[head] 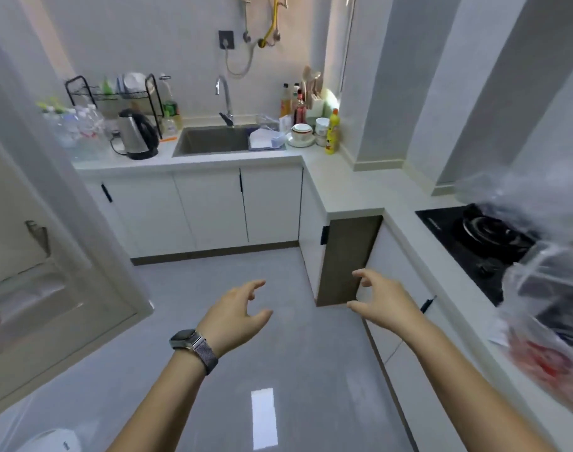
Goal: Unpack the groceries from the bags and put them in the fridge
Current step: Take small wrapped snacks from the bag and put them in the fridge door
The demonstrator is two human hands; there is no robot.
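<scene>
**Hands free between fridge and bags, unpacking still under way**

Both hands hang in mid-air over the grey floor with nothing in them. The left hand [237, 313], with a watch [193, 349] on its wrist, has its fingers loosely spread and curved; the right hand [381, 303] is also slack, thumb and fingers apart, in front of the lower cabinets and touching none of them.

On the left, the fridge door [50, 256] stands swung open, its inner shelves showing pale and blurred. Something small and reddish sits low in the door at the picture's left edge, too blurred to name. The inside of the fridge itself is out of view, so how much has already gone in cannot be told.

On the right, the clear plastic bags [539, 305] lie on the counter, partly over the black stove [484, 243]. They are smeared by motion, but they still look full: a red package shows through the lower one, and darker shapes show higher up. That suggests a fair share of the groceries is still waiting.

My reading is that the task is somewhere in the middle: the fridge is open and ready, the bags are not emptied, and the person is between items. The right hand is the nearer one to the bags, though still well apart from them. What is left is to take out what remains, carry it across to the fridge, and close the door at the end
</scene>
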